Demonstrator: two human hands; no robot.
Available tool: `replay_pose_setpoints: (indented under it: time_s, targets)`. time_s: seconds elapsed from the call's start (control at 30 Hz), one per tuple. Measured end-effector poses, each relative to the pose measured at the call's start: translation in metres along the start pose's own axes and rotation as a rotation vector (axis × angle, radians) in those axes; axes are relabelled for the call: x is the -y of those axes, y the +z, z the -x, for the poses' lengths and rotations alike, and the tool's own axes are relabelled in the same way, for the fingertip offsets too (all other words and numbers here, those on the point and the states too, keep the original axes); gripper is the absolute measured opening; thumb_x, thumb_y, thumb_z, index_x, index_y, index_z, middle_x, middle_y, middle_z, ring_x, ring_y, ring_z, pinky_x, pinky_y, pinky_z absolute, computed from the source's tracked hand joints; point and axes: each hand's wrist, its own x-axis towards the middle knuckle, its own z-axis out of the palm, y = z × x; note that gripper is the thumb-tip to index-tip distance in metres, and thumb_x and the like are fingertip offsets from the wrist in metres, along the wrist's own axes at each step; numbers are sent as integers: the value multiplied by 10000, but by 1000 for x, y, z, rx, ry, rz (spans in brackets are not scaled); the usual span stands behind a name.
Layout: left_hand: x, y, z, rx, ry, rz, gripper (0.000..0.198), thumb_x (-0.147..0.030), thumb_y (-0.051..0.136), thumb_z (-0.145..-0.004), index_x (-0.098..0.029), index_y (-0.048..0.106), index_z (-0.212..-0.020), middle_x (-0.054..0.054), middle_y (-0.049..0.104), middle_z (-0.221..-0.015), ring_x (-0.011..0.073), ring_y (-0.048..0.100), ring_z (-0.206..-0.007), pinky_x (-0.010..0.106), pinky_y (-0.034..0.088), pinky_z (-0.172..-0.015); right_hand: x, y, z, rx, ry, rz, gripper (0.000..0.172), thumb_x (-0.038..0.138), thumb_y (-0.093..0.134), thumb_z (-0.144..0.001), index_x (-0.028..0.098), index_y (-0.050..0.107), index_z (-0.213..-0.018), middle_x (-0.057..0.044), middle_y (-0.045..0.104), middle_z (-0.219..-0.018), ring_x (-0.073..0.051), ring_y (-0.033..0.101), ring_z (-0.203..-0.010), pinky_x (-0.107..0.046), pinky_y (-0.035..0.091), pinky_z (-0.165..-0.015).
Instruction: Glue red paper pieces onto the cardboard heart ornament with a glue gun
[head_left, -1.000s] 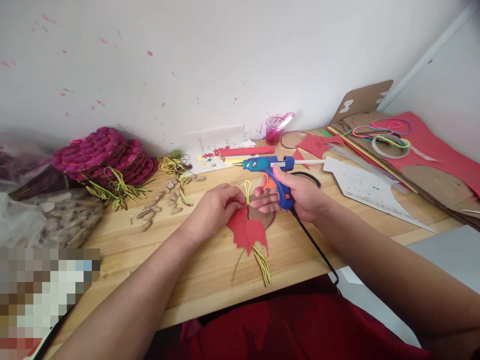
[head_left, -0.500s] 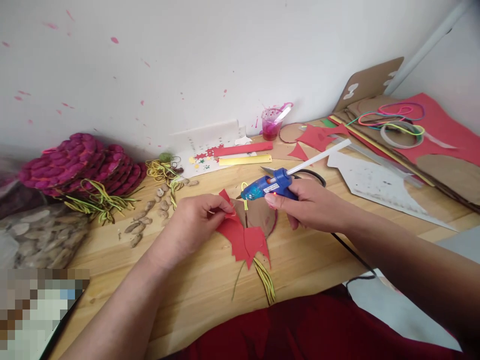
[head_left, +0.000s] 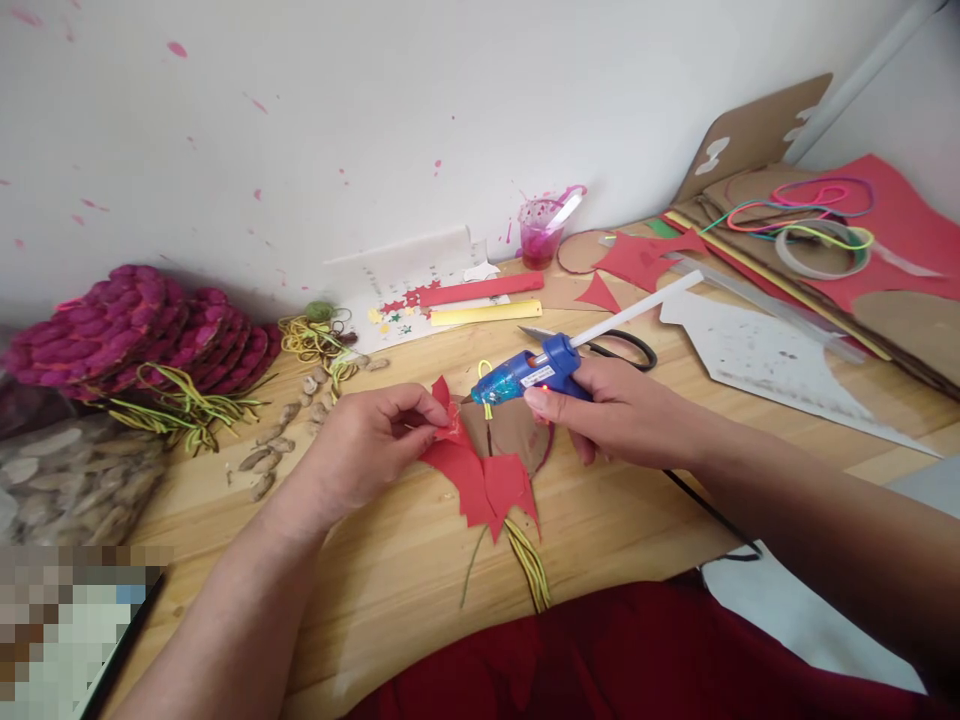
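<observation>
A second before, I had the hot glue gun (head_left: 525,378) held high, with some fingers of my right hand (head_left: 626,408) loose of its handle. By this moment I had brought it down, and my right hand was wrapped round it, the thumb along its side by a small red light. The nozzle now pointed at the raised end of the jagged red paper (head_left: 480,485); whether it touched, I could not tell.

My left hand (head_left: 379,435) had lifted that end and pinched it narrowly between thumb and fingertips, where pale streaks, glue I think, showed. With the end lifted, more of the cardboard disc (head_left: 517,425) lay bare, and the yellow cord loop (head_left: 485,375) stood at its top, partly behind the gun. To my mind, this left the gluing underway at the free end, with that part not yet down on the disc.

The rest of the paper lay across the disc's lower part, on the tabletop (head_left: 382,600) in front of me, with the cord tassel (head_left: 532,570) hanging out below. The scissors (head_left: 637,347) lay just behind the gun.
</observation>
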Motion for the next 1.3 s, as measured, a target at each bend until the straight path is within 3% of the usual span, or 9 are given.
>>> replay_pose_setpoints:
  time_s: [0.4,0.67,0.87,1.03,1.17,1.3]
  targets:
    - [1,-1,1,20,4,55,28,-202,659,-809,-193,685,-816,6,727,-801,132,661,-725,225,511,-664,-2,2,1,-3,-9,121,425,548,511,-947,194,584,-723,-3,592,-569,-151,578,-543,-276,373,-537]
    - [5,0,1,9,9,17,18,-198,653,-817,-202,663,-832,-4,703,-811,121,639,-711,216,488,-640,-3,0,-1,-103,-83,163,445,547,520,-941,218,478,-644,9,529,-565,-154,522,-578,-290,330,-566]
    - [2,0,2,12,31,10,17,-193,642,-824,-201,657,-827,-2,703,-798,126,643,-710,219,497,-641,0,1,0,-35,-30,208,438,566,513,-934,205,548,-688,-6,570,-604,-152,526,-571,-286,325,-542]
    - [-1,-3,2,28,53,6,38,-167,619,-820,-200,638,-826,-4,695,-810,122,622,-711,225,497,-650,1,-6,-1,-12,-25,233,506,606,491,-930,207,511,-619,-4,546,-536,-146,512,-521,-289,321,-523]
    - [-3,-4,3,10,57,-14,31,-171,615,-810,-197,632,-808,17,702,-858,149,652,-792,249,529,-694,6,-5,-6,-63,-108,224,420,541,496,-953,204,554,-708,12,557,-558,-146,529,-554,-284,334,-567]
    - [-5,-4,4,-1,50,-85,35,-188,609,-804,-202,640,-813,35,721,-927,176,677,-850,286,566,-737,14,-1,-11,-73,-87,332,463,547,502,-943,212,466,-626,6,525,-546,-137,478,-542,-294,307,-569]
